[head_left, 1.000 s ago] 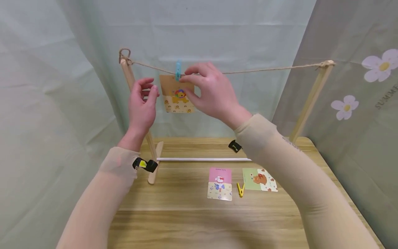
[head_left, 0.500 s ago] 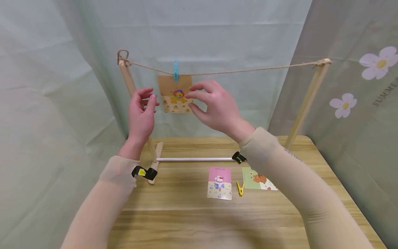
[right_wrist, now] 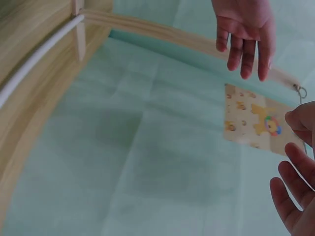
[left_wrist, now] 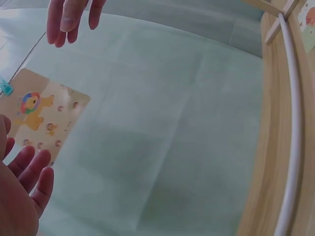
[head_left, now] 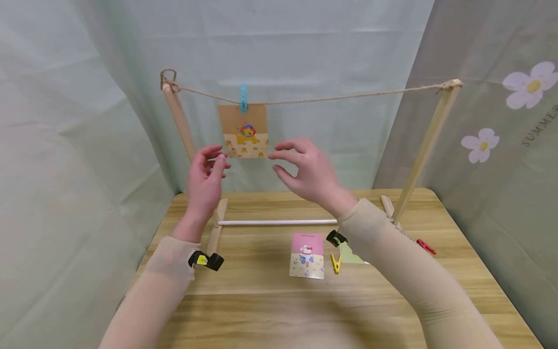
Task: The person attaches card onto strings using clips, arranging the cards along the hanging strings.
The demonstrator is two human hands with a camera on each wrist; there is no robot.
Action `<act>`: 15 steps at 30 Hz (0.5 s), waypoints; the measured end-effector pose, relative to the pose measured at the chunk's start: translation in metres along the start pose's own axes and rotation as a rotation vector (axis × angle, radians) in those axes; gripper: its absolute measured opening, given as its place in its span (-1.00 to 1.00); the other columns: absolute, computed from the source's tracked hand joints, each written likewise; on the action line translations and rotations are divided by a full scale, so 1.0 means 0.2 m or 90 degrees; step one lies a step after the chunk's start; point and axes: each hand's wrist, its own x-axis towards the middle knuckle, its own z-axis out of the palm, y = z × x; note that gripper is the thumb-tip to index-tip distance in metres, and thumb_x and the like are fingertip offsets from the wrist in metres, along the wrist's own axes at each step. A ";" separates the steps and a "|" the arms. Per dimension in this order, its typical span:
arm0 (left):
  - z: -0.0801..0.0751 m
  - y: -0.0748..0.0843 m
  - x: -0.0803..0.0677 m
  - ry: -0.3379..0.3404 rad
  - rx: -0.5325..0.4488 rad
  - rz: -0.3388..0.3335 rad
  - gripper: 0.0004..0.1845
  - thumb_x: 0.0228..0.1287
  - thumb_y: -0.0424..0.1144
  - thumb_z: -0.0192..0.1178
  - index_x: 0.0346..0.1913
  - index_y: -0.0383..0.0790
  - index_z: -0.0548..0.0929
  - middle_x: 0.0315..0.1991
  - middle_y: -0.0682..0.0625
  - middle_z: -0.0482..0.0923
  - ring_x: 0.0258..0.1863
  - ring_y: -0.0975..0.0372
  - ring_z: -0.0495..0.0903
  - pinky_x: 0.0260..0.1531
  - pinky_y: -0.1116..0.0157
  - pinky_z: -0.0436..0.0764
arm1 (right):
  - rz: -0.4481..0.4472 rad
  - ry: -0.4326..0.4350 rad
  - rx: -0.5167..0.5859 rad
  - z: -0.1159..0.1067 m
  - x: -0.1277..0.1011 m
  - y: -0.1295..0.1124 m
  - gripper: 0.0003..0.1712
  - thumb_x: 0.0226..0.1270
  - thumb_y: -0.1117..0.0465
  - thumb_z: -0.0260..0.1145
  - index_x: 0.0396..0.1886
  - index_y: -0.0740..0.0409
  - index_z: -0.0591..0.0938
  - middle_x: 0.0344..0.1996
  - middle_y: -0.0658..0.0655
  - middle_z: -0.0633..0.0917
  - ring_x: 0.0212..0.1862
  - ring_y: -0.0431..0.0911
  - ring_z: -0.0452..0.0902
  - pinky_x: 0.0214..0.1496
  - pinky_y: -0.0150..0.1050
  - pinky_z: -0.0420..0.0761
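A tan card with a lion picture (head_left: 242, 131) hangs from a twine line (head_left: 340, 97), held by a blue clothespin (head_left: 243, 98). My left hand (head_left: 214, 160) hovers just below and left of the card with relaxed fingers and holds nothing. My right hand (head_left: 285, 157) floats below and right of the card, fingers loosely spread and empty. The left wrist view shows the lion card (left_wrist: 42, 120) beyond my left hand's fingertips (left_wrist: 34, 164). In the right wrist view the lion card (right_wrist: 253, 120) hangs between both hands.
The line spans two slanted wooden posts (head_left: 178, 116) (head_left: 425, 145) joined by a white rod (head_left: 279, 222). On the wooden table (head_left: 261, 310) lie a pink card (head_left: 307, 249), a yellow clothespin (head_left: 335, 264), a green card (head_left: 348, 254) partly under my right sleeve, and a red clothespin (head_left: 426, 246).
My right hand let go at the blue clothespin and dropped below the card. The left hand also lowered. The card now hangs free on the line.
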 end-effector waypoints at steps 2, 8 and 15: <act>0.01 -0.03 -0.01 -0.011 -0.001 -0.006 -0.60 0.69 -0.15 0.13 0.37 -0.33 0.50 0.09 -0.01 0.56 -0.03 0.15 0.62 -0.04 0.26 0.58 | 0.012 -0.005 0.006 0.01 -0.03 0.02 -0.78 0.40 0.25 0.52 0.01 0.10 0.85 0.10 0.14 0.74 0.16 0.07 0.60 0.11 -0.05 0.67; 0.04 -0.07 -0.04 -0.030 -0.015 -0.012 -0.61 0.69 -0.20 0.13 0.38 -0.34 0.47 0.15 -0.08 0.52 -0.02 0.15 0.60 -0.02 0.23 0.56 | 0.036 -0.031 0.007 0.06 -0.09 0.05 -0.77 0.40 0.23 0.53 0.02 0.08 0.85 0.10 0.13 0.74 0.18 0.05 0.60 0.13 -0.07 0.69; 0.08 -0.10 -0.07 -0.044 -0.035 -0.022 -0.62 0.69 -0.24 0.12 0.37 -0.37 0.47 0.12 -0.02 0.53 -0.05 0.15 0.61 -0.10 0.29 0.57 | 0.054 -0.050 0.018 0.09 -0.12 0.06 -0.76 0.40 0.23 0.53 0.03 0.07 0.85 0.11 0.11 0.74 0.19 0.04 0.61 0.13 -0.08 0.69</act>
